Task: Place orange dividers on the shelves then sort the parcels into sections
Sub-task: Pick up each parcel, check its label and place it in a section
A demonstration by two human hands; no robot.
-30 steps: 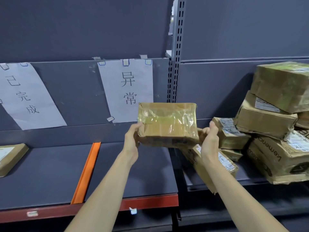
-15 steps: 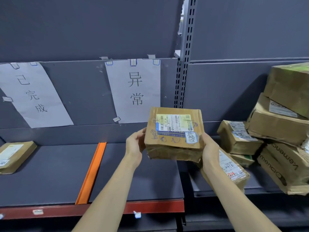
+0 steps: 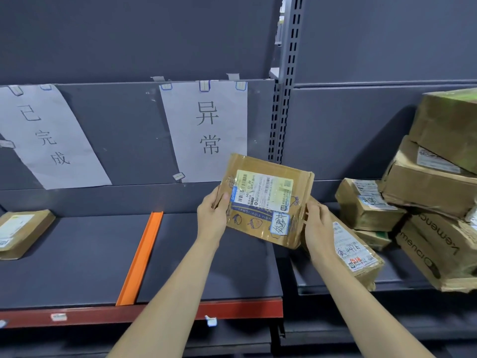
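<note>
At the far left, a flat cardboard parcel [image 3: 22, 232] with a white label lies on the dark grey shelf [image 3: 77, 254], under a paper sign reading 已完成 [image 3: 46, 138] taped to the back panel. Further right, an orange divider [image 3: 140, 257] runs from the back of the shelf to its red front edge [image 3: 154, 312], splitting the board into two sections. Above the right section hangs a second paper sign, 异常 [image 3: 207, 130].

The left hand [image 3: 213, 215] holds the left edge of a taped cardboard parcel [image 3: 265, 202], thumb on the front face, fingers behind; its grip is closed round that edge. The parcel is held in the air, above the right section of the shelf and in front of the 异常 sign's lower corner, tilted with its shipping label [image 3: 263, 189] facing the camera. A smaller handwritten sticker [image 3: 280, 223] sits near its lower right corner. The right hand [image 3: 316, 228] grips the parcel's right edge, fingers curled round it.

Just behind the right wrist, a long labelled parcel [image 3: 358, 257] leans on the neighbouring shelf bay [image 3: 335, 288]. Beyond it, a small box [image 3: 366, 205] rests against a pile of larger cartons [image 3: 433, 192], the lowest one printed with dark lettering [image 3: 436, 244], the stack leaning and reaching the right border.
</note>
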